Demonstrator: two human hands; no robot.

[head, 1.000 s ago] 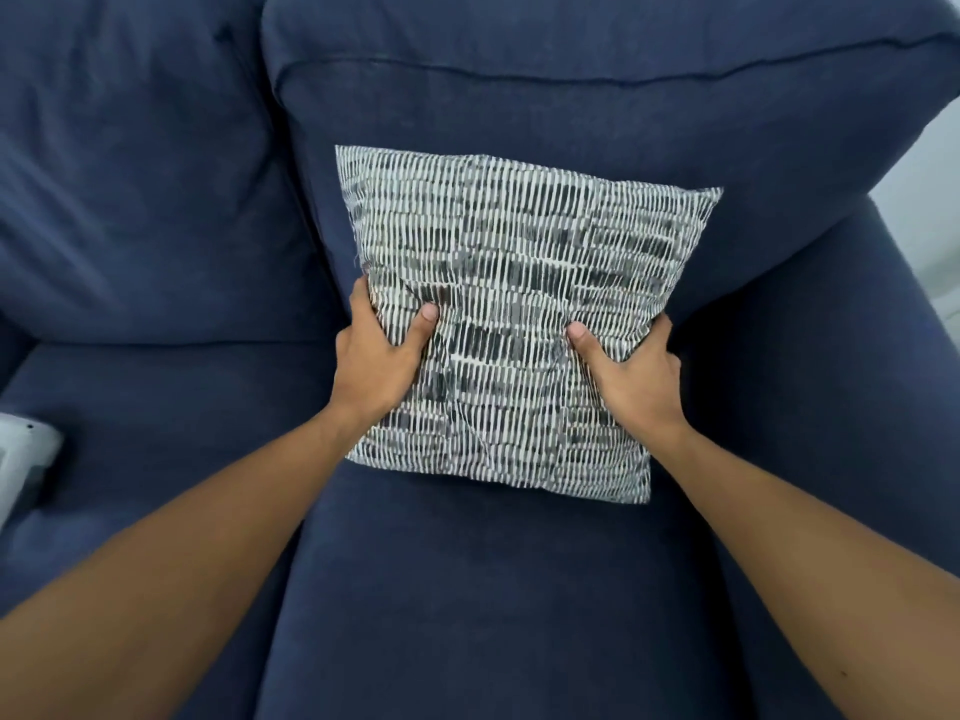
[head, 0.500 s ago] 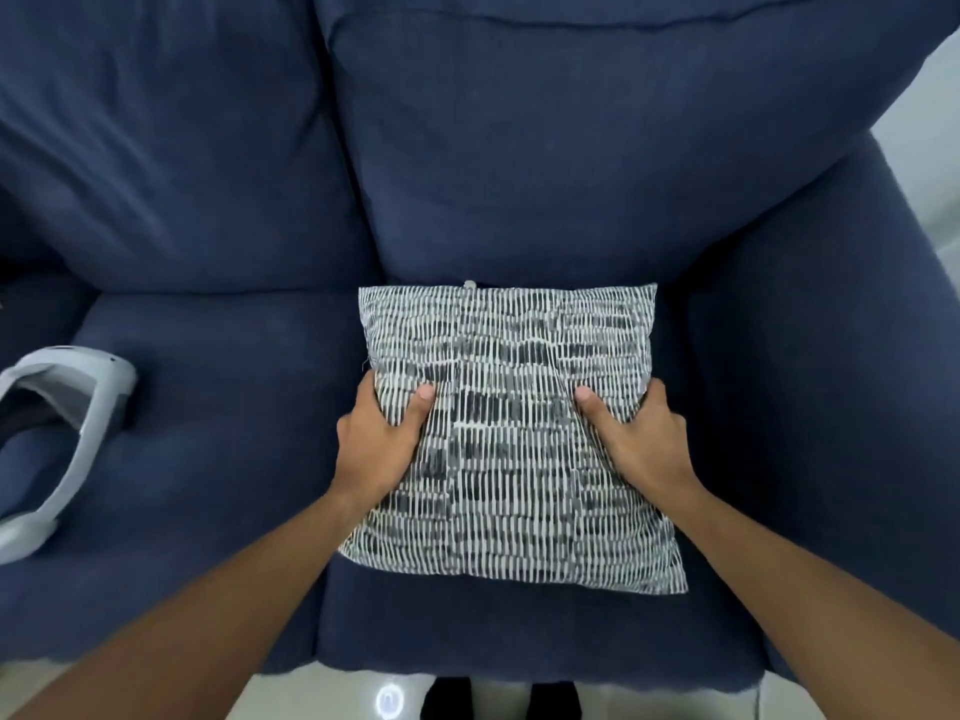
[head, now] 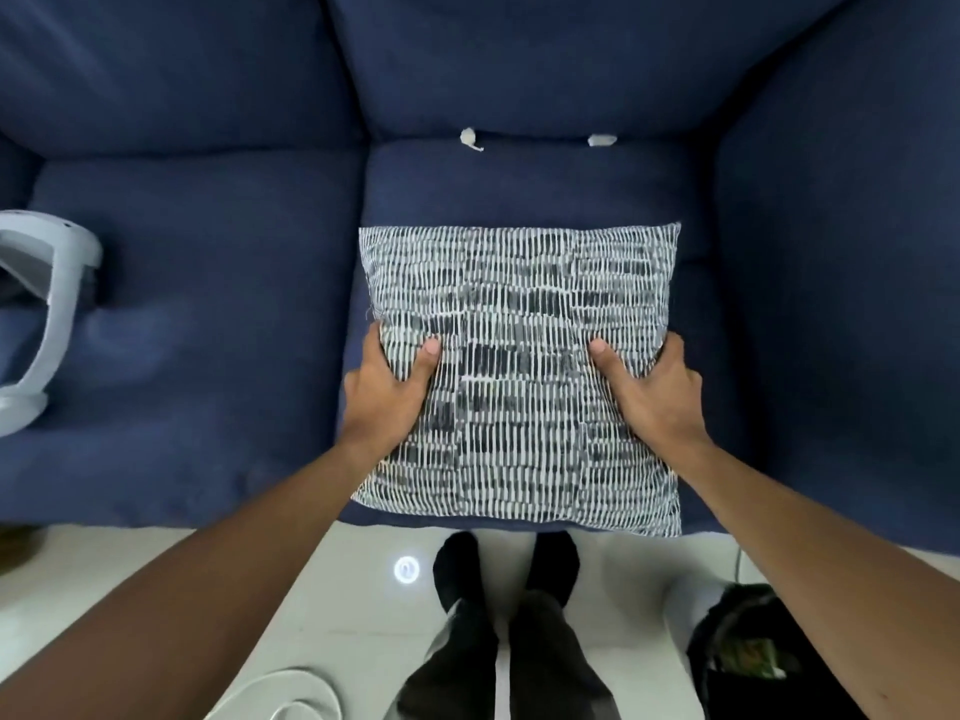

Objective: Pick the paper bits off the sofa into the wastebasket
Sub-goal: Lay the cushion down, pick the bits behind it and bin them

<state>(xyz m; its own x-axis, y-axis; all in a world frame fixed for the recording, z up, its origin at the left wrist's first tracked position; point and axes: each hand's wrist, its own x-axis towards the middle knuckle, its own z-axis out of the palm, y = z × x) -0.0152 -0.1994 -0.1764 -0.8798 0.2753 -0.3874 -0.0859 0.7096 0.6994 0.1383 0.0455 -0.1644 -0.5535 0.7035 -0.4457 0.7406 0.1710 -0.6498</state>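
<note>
The left hand (head: 387,392) and right hand (head: 652,389) are each gripping a side edge of the black-and-white patterned square cushion (head: 519,376), thumbs pressing on top, fingers curling underneath. Since 0.5 s ago the cushion is lying nearer the navy fabric sofa's (head: 208,304) front edge, uncovering 2 white crumpled paper bits (head: 470,138) (head: 601,140) at the seat's back crease. A black-lined wastebasket (head: 748,662) is standing on the floor, lower right.

Both hands (head: 387,392) (head: 655,394) grip patterned cushion (head: 519,324) on sofa (head: 208,283); two paper bits (head: 470,138) (head: 601,140) behind.
</note>
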